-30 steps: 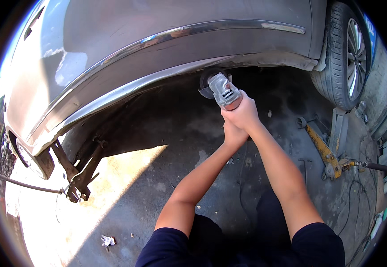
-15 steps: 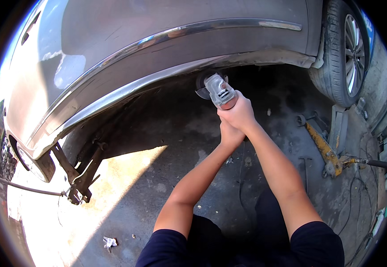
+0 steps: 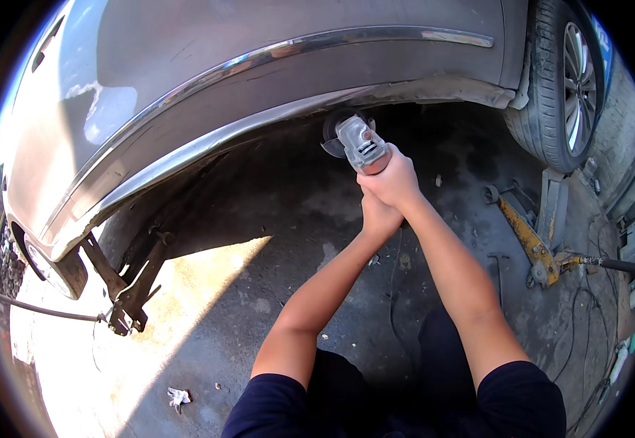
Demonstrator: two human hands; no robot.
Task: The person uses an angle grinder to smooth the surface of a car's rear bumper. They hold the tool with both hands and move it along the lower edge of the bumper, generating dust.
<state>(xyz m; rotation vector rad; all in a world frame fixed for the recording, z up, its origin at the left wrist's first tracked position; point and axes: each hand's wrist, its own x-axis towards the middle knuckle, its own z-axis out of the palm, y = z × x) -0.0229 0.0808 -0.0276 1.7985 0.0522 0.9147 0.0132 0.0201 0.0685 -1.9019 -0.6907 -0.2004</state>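
Two hands clamped on an angle grinder (image 3: 357,142): right hand (image 3: 394,179) wrapping its body, left hand (image 3: 379,217) closed just beneath. Disc pressed against the far car sill (image 3: 259,128). Yellow floor jack (image 3: 529,241) lying to the right.

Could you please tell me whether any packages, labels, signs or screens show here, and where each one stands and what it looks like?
Label: a small dark patch on the grey body of the angle grinder, held in both hands under the car sill; too small to make out further.
Sign or panel: a blue strip at the upper right rim, behind the tyre; mostly hidden.
No packages or screens are in view.
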